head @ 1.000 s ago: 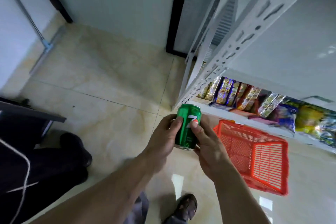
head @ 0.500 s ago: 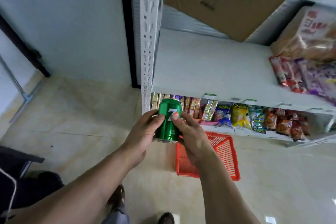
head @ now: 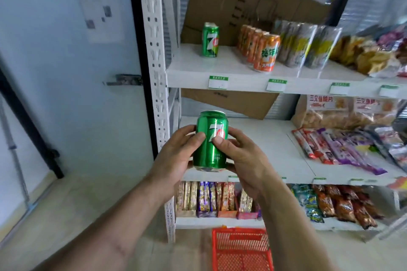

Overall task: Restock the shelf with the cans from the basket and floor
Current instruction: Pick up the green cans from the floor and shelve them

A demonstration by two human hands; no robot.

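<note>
White metal shelf (head: 193, 68): the upper board carries one upright green can (head: 210, 39) at its left, a row of orange cans (head: 259, 49) and clear-wrapped packs (head: 308, 45) to the right. The middle board carries flat snack sticks (head: 337, 149) at right. The bottom board carries boxed bars (head: 211, 199). A red basket (head: 241, 248) stands on the floor (head: 72, 211).

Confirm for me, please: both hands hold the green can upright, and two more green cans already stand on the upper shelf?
Not quite: the head view shows only one green can on the upper shelf. Both hands, left and right, do hold the green can upright.
</note>
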